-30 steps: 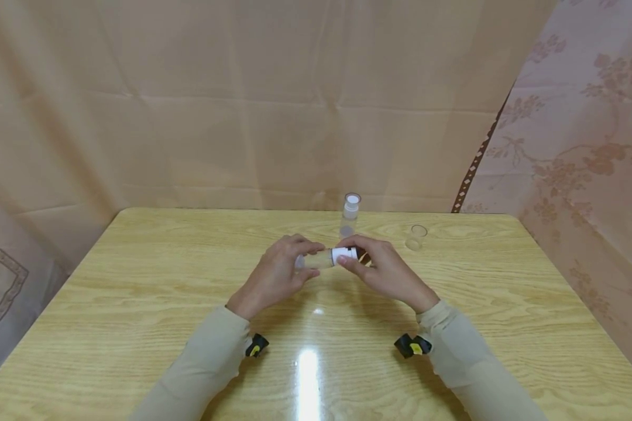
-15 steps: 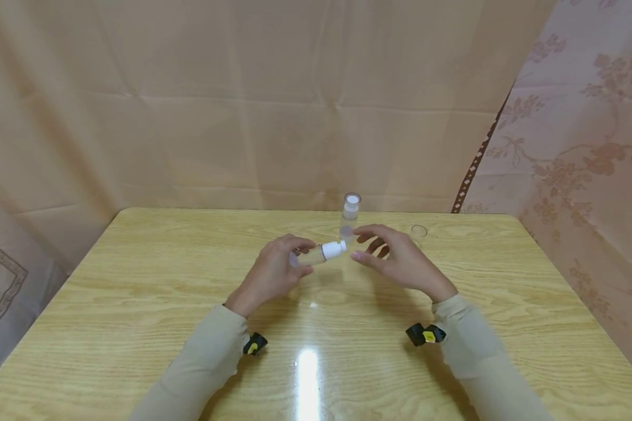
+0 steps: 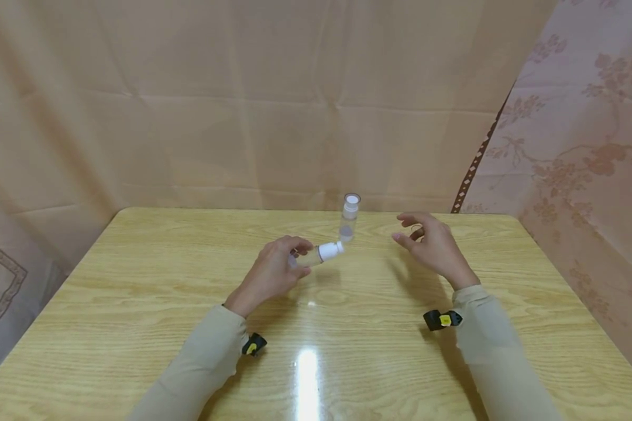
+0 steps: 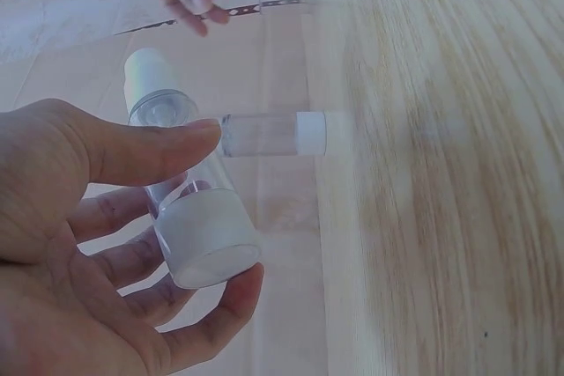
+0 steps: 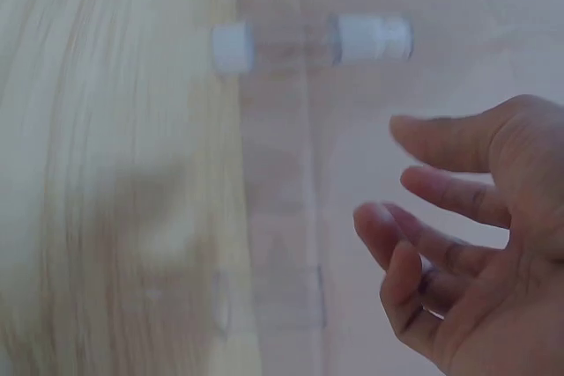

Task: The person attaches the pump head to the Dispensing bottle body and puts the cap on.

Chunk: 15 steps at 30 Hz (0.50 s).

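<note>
My left hand [image 3: 272, 266] grips a clear pump bottle [image 3: 328, 251] round its body, tilted over the table with its white top pointing right. In the left wrist view the thumb lies across the clear body and the fingers curl round the white base [image 4: 207, 235]. My right hand [image 3: 436, 245] holds nothing; its fingers are loosely bent above the table at the right. Near it stands a clear cap [image 5: 271, 298], mostly covered by that hand in the head view. A second clear bottle [image 3: 349, 217] with a white top stands upright behind the held one.
The wood-grain table [image 3: 189, 245] runs back to a beige curtain [image 3: 274, 117]. A floral cloth [image 3: 590, 146] hangs on the right. Light glares off the table's front [image 3: 308, 380].
My right hand has let go of the bottle's white top and moved right, towards the clear cap. The left hand keeps the bottle, its top now tilted slightly up.
</note>
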Each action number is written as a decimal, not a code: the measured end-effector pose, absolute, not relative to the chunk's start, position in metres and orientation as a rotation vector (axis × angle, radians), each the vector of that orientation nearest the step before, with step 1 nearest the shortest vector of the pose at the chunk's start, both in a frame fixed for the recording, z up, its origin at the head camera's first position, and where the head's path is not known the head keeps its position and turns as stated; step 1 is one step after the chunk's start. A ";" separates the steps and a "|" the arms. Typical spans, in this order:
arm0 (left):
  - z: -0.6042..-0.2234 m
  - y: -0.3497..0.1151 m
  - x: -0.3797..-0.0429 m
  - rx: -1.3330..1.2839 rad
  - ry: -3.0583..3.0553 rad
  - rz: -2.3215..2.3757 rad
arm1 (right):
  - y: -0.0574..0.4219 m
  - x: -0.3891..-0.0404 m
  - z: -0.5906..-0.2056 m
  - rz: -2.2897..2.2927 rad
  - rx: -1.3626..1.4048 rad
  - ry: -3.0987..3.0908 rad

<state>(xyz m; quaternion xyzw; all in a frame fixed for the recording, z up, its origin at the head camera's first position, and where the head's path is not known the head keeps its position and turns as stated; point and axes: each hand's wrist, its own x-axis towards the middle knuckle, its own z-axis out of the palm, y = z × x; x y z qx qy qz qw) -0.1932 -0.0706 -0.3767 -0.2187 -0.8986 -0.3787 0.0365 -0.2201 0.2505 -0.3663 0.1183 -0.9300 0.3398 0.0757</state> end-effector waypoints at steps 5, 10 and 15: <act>-0.378 -0.071 -0.193 -0.679 -2.754 -1.165 | 0.260 -0.224 -0.373 0.839 0.308 -2.794; -0.378 -0.072 -0.193 -0.695 -2.753 -1.160 | 0.267 -0.227 -0.380 0.785 0.256 -2.808; -0.378 -0.071 -0.194 -0.703 -2.756 -1.155 | 0.272 -0.229 -0.386 0.753 0.238 -2.844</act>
